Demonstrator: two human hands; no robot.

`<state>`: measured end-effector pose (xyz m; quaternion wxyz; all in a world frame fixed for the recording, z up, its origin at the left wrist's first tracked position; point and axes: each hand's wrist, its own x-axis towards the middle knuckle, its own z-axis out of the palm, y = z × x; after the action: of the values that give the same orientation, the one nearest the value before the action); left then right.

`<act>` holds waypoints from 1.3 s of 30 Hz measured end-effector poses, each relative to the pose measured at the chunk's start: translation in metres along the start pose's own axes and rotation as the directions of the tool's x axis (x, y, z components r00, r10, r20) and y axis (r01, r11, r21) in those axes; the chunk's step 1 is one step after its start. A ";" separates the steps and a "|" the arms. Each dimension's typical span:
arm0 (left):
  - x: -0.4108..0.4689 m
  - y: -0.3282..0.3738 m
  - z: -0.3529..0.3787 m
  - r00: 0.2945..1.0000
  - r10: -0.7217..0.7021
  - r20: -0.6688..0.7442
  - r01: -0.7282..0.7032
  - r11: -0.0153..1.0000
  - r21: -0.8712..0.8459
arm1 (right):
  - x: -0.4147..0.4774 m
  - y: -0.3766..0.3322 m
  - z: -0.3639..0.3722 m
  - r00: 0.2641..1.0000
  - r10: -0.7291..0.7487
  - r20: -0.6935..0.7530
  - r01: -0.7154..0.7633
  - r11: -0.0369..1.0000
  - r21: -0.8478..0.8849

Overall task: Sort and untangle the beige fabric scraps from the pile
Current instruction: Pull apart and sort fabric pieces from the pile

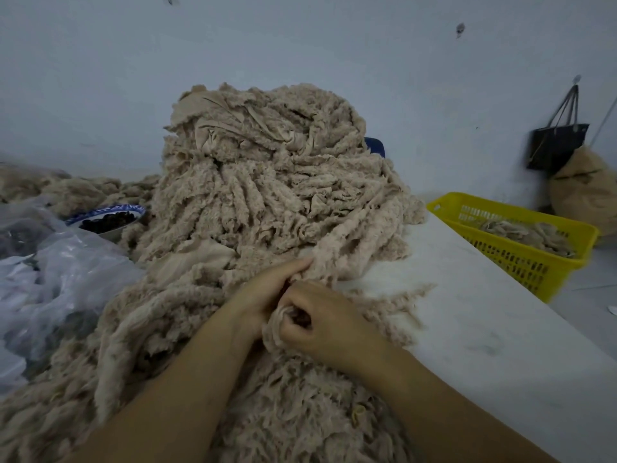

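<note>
A tall pile of beige fabric scraps (267, 182) rises in the middle of the white table (484, 315) and spreads toward me across its left half. My left hand (267, 289) pinches a fuzzy strip at the pile's near edge, fingers pointing up and right. Just below it, my right hand (320, 325) is closed around a bunched beige scrap (277, 325). Both hands touch each other. More scraps lie under my forearms.
A yellow plastic basket (521, 259) holding a few beige scraps stands off the table's right edge. A blue-rimmed bowl (107, 217) of dark items and clear plastic bags (50, 279) lie at the left. A black bag (557, 145) hangs on the wall above a beige sack (584, 192).
</note>
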<state>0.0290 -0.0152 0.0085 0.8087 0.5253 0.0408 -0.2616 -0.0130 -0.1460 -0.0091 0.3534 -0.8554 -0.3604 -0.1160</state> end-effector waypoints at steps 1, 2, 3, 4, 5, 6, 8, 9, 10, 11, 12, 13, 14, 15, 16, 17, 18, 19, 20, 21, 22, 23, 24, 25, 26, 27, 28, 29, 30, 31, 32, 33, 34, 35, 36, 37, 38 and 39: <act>0.001 0.000 -0.001 1.000 0.024 -0.003 -0.024 0.999 -0.035 | 0.000 0.001 0.000 1.000 0.004 0.008 -0.004 1.000 0.005; 0.001 0.001 -0.002 0.998 0.057 -0.010 -0.057 0.997 -0.053 | 0.000 0.002 -0.002 1.000 0.012 0.009 -0.012 1.000 0.011; 0.004 0.001 -0.004 0.996 0.087 -0.021 -0.088 0.995 -0.056 | -0.001 0.004 -0.003 1.000 0.017 0.009 -0.017 1.000 0.016; 0.004 0.001 -0.005 0.995 0.100 -0.027 -0.101 0.994 -0.049 | -0.002 0.005 -0.004 1.000 0.022 0.010 -0.022 1.000 0.021; 0.002 0.001 -0.004 0.993 0.109 -0.035 -0.111 0.993 -0.043 | -0.003 0.005 -0.005 1.000 0.030 0.006 -0.030 0.999 0.031; 0.000 0.001 -0.002 0.992 0.116 -0.042 -0.118 0.992 -0.045 | -0.004 0.005 -0.005 0.999 0.045 -0.018 -0.044 0.998 0.054; 0.001 0.001 0.000 0.991 0.121 -0.061 -0.125 0.990 -0.072 | -0.003 0.007 -0.006 0.983 0.102 -0.153 -0.084 0.990 0.116; 0.001 0.000 0.000 0.991 0.110 -0.071 -0.116 0.989 -0.092 | -0.003 0.011 -0.007 0.959 0.145 -0.243 -0.111 0.983 0.148; 0.000 0.000 0.001 0.994 0.084 -0.070 -0.092 0.989 -0.118 | -0.003 0.016 -0.009 0.924 0.202 -0.324 -0.152 0.973 0.173; 0.000 0.000 0.001 0.997 0.047 -0.066 -0.057 0.985 -0.161 | -0.003 0.022 -0.012 0.884 0.280 -0.374 -0.217 0.955 0.203; 0.000 0.000 0.000 0.999 0.013 -0.032 -0.020 0.978 -0.207 | -0.003 0.028 -0.014 0.850 0.371 -0.374 -0.302 0.925 0.232; -0.001 0.000 0.000 1.000 -0.022 0.020 0.027 0.972 -0.235 | -0.003 0.035 -0.016 0.824 0.464 -0.324 -0.398 0.883 0.249; -0.002 0.001 0.000 0.996 -0.063 0.071 0.078 0.966 -0.248 | -0.003 0.040 -0.018 0.805 0.541 -0.242 -0.489 0.837 0.247; -0.004 0.002 0.001 0.990 -0.092 0.106 0.114 0.969 -0.220 | -0.003 0.044 -0.017 0.789 0.597 -0.144 -0.555 0.794 0.248; -0.009 0.002 0.003 0.985 -0.116 0.128 0.137 0.976 -0.168 | -0.002 0.044 -0.016 0.765 0.641 -0.064 -0.604 0.748 0.275; -0.015 0.003 0.009 0.981 -0.131 0.140 0.148 0.982 -0.118 | -0.001 0.046 -0.015 0.743 0.669 -0.018 -0.624 0.701 0.346; -0.019 0.002 0.015 0.984 -0.110 0.138 0.120 0.991 -0.063 | 0.000 0.045 -0.014 0.721 0.693 0.002 -0.622 0.647 0.441; -0.019 0.000 0.019 0.999 -0.035 0.039 0.034 0.999 0.018 | 0.002 0.046 -0.013 0.705 0.709 0.004 -0.607 0.601 0.520; -0.020 -0.003 0.020 0.990 0.099 -0.098 -0.087 0.989 0.121 | 0.003 0.046 -0.013 0.697 0.717 -0.008 -0.592 0.582 0.557; -0.021 -0.005 0.023 0.958 0.192 -0.214 -0.153 0.971 0.186 | 0.003 0.045 -0.014 0.692 0.722 -0.025 -0.587 0.583 0.562; -0.019 -0.006 0.023 0.975 0.162 -0.152 -0.135 0.975 0.175 | 0.003 0.046 -0.014 0.684 0.727 -0.051 -0.573 0.580 0.579; -0.016 -0.005 0.028 0.996 0.065 -0.059 -0.057 0.990 0.126 | 0.003 0.047 -0.016 0.670 0.739 -0.072 -0.552 0.560 0.617; -0.014 -0.003 0.026 0.999 0.026 -0.040 -0.018 0.983 0.184 | 0.003 0.047 -0.018 0.659 0.747 -0.089 -0.529 0.545 0.651; -0.010 -0.002 0.022 0.993 0.066 -0.101 -0.033 0.952 0.304 | 0.002 0.047 -0.019 0.655 0.747 -0.115 -0.512 0.550 0.659; -0.006 -0.002 0.019 0.973 0.168 -0.158 -0.080 0.890 0.449 | 0.002 0.047 -0.020 0.657 0.740 -0.146 -0.502 0.573 0.648; -0.005 -0.001 0.020 0.942 0.285 -0.177 -0.132 0.800 0.585 | 0.002 0.046 -0.020 0.664 0.726 -0.177 -0.496 0.605 0.622; -0.004 -0.001 0.021 0.920 0.370 -0.128 -0.190 0.709 0.679 | 0.002 0.045 -0.020 0.677 0.706 -0.209 -0.479 0.637 0.604; -0.006 0.000 0.024 0.903 0.422 -0.079 -0.229 0.628 0.743 | 0.002 0.043 -0.019 0.687 0.690 -0.228 -0.466 0.660 0.590; -0.007 0.000 0.025 0.897 0.440 -0.037 -0.240 0.557 0.795 | 0.002 0.041 -0.019 0.696 0.677 -0.242 -0.454 0.675 0.582; -0.008 0.000 0.024 0.901 0.433 -0.021 -0.220 0.500 0.838 | 0.002 0.039 -0.019 0.698 0.674 -0.244 -0.448 0.676 0.585; -0.006 0.001 0.019 0.913 0.407 0.007 -0.213 0.464 0.860 | 0.002 0.040 -0.019 0.695 0.679 -0.237 -0.445 0.665 0.600; -0.005 0.002 0.017 0.927 0.373 0.043 -0.207 0.413 0.887 | 0.001 0.039 -0.020 0.688 0.689 -0.227 -0.439 0.645 0.626; -0.005 0.003 0.016 0.932 0.356 0.070 -0.205 0.357 0.911 | 0.000 0.039 -0.021 0.682 0.699 -0.216 -0.421 0.616 0.666; -0.005 0.003 0.016 0.932 0.356 0.073 -0.188 0.301 0.935 | 0.000 0.039 -0.022 0.676 0.710 -0.197 -0.403 0.580 0.708; -0.003 0.002 0.015 0.923 0.382 0.058 -0.177 0.286 0.942 | 0.000 0.041 -0.022 0.674 0.717 -0.177 -0.393 0.551 0.736; -0.003 0.000 0.015 0.904 0.427 0.019 -0.171 0.321 0.932 | -0.001 0.043 -0.022 0.673 0.722 -0.163 -0.396 0.537 0.744; -0.001 0.000 0.014 0.877 0.478 -0.046 -0.175 0.408 0.896 | -0.001 0.046 -0.021 0.674 0.723 -0.153 -0.399 0.530 0.748; -0.001 0.000 0.014 0.850 0.509 -0.133 -0.199 0.544 0.815 | -0.001 0.047 -0.022 0.671 0.727 -0.145 -0.393 0.515 0.762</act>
<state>0.0255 -0.0269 0.0148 0.5155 0.8558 -0.0400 0.0187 0.0203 -0.1846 -0.0183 0.7282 -0.6834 0.0226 -0.0459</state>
